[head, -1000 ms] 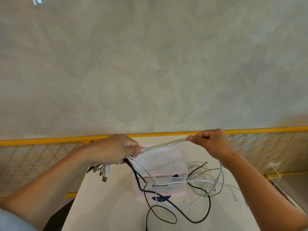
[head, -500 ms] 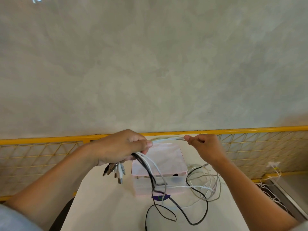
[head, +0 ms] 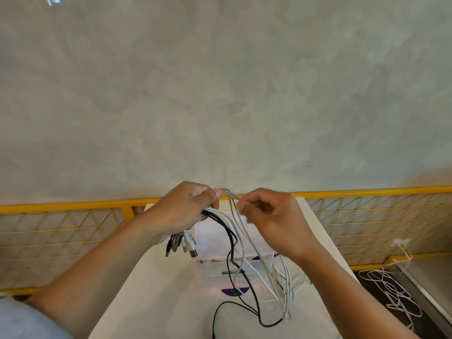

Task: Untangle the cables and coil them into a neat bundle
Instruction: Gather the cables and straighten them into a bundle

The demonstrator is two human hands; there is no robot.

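Note:
My left hand (head: pixel 182 212) grips a bunch of white and black cables above the white table (head: pixel 151 297). Their USB plugs (head: pixel 182 244) hang below its palm. My right hand (head: pixel 271 220) pinches the white cables (head: pixel 247 241) just right of the left hand, so they bend in a short arch between the two hands. From there the white strands drop to the table at the right. The black cable (head: pixel 253 294) loops down over the front of a box onto the table.
A pale pink and clear plastic box (head: pixel 215 243) stands on the table under my hands. A yellow mesh railing (head: pixel 61 226) runs behind the table against a grey wall. More white cable (head: pixel 391 292) lies on the dark floor at the right.
My right hand has moved left toward my left hand, so the taut white stretch between them is now a short arch. The loose strands have lifted and hang straighter.

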